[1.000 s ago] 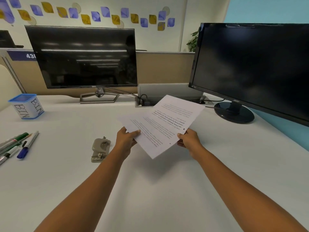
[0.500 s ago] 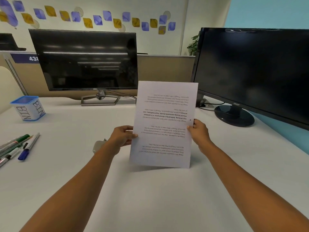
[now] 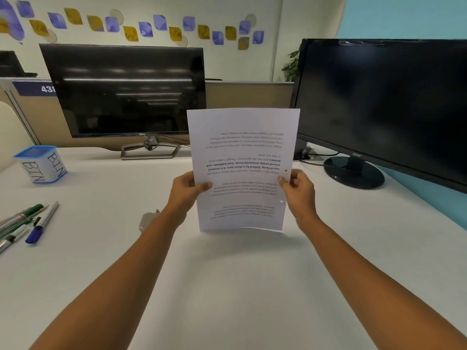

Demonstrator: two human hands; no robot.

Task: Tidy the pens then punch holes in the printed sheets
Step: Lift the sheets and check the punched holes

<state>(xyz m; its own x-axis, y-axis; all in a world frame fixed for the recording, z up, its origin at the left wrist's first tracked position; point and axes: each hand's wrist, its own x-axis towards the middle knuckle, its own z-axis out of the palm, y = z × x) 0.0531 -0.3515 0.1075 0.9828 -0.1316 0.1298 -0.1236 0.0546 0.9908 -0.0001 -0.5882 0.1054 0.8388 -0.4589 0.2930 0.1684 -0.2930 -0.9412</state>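
The printed sheets (image 3: 242, 170) stand upright above the desk (image 3: 227, 286), text upside down, left hand (image 3: 185, 192) and right hand (image 3: 299, 190) pinching opposite edges. Loose squaring could stagger the holes; the hole punch (image 3: 147, 219) sits half-hidden behind the left wrist.

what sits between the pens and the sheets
The head view shows the hole punch there, half hidden by the left forearm; the rest is bare desk.

"BIN" on blue cup (image 3: 41, 164) — "DELL" on L monitor (image 3: 126, 89), "acer" on R monitor (image 3: 379, 97), "438" on partition sign (image 3: 35, 88).
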